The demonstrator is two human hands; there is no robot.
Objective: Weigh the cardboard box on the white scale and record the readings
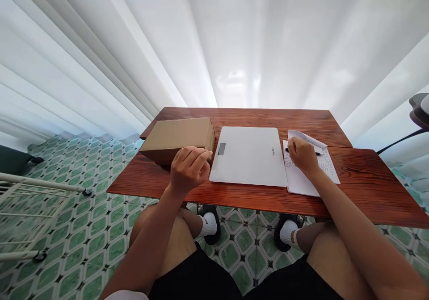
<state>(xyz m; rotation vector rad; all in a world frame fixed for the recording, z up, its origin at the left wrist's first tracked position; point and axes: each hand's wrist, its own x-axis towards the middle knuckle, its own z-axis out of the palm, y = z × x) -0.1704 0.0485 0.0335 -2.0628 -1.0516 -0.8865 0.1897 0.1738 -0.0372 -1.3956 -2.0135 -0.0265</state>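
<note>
Left of the white scale (248, 157), a cardboard box (179, 132) rests on the wooden table (367, 181). Between the scale's left edge and the person, the left hand (189, 168) overlaps the box's near corner in view; its fingers are curled together into a loose fist. Contact with the box cannot be determined. Right of the scale lie written papers (303, 184) and a black pen (317, 153). The right hand (302, 154) is over both, fingers bent; whether they pinch the pen cannot be determined.
</note>
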